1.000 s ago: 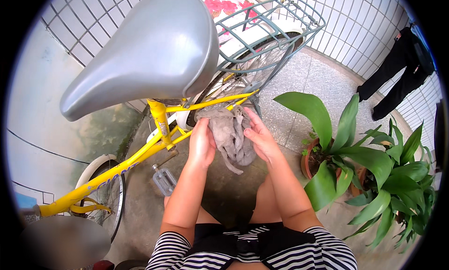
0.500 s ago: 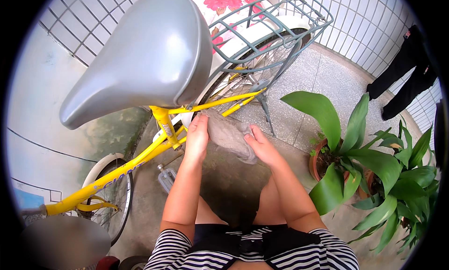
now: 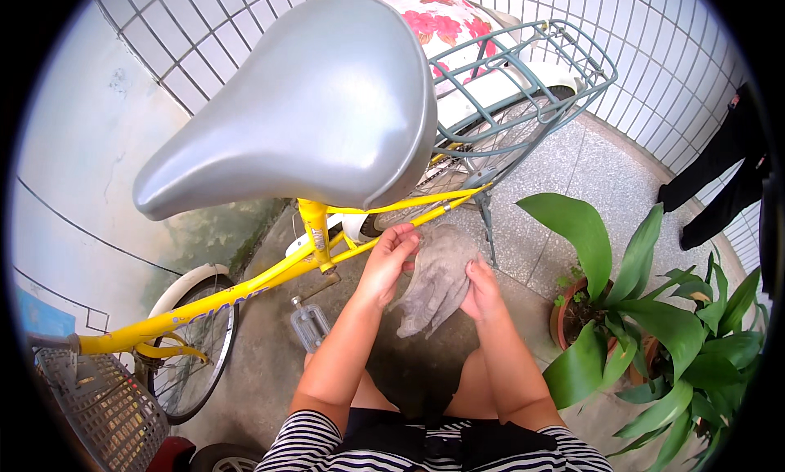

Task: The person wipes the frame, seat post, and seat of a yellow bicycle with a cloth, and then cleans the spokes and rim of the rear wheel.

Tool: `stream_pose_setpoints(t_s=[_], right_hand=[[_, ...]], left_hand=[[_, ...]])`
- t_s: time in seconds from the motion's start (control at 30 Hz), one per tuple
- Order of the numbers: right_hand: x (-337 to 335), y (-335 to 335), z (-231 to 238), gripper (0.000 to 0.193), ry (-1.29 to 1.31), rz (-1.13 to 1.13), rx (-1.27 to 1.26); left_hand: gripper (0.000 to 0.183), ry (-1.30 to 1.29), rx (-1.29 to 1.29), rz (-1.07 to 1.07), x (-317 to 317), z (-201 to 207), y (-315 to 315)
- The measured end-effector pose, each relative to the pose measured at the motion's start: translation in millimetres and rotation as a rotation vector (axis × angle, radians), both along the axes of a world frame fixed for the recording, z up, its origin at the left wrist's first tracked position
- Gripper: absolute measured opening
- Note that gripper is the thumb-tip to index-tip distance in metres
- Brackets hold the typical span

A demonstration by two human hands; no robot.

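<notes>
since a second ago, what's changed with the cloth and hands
The gray cloth, bunched up earlier, is now opened out between the left hand and right hand. Both hands still hold it; the yellow bicycle and potted plants stayed put.

I am wearing the fisheye camera on my head; it is facing down, the grey saddle (image 3: 302, 104) sitting nearest, my left hand (image 3: 390, 264) and right hand (image 3: 482, 292) showing farther below.

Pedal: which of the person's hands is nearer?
Left. The left hand is above and right of the pedal; the right hand is farther right, beyond the cloth.
</notes>
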State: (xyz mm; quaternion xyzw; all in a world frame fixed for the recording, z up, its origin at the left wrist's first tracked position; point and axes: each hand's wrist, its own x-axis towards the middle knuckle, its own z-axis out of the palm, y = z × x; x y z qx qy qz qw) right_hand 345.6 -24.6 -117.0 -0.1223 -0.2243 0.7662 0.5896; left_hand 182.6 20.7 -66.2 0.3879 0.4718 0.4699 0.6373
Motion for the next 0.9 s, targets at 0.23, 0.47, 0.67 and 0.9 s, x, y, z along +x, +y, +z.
stream_pose_setpoints(t_s=[0.23, 0.47, 0.67, 0.9], right_hand=[[-14.2, 17.0, 36.7, 0.06, 0.264, -0.048, 0.006], [-45.1, 48.4, 40.7, 0.054, -0.736, -0.59, 0.182], [-48.0, 51.8, 89.9, 0.036, -1.47, -0.77, 0.594], [-56.4, 66.2, 105.1, 0.028, -1.831, -0.531, 0.784]], left_hand=[[0.017, 0.154, 0.426, 0.276, -28.9, 11.1, -33.6], [0.018, 0.349, 0.729, 0.668, -77.1, 22.5, -25.6], [0.018, 0.334, 0.754, 0.809, -106.4, 40.2, 18.1], [0.03, 0.327, 0.751, 0.583, -110.7, 37.4, 56.5]])
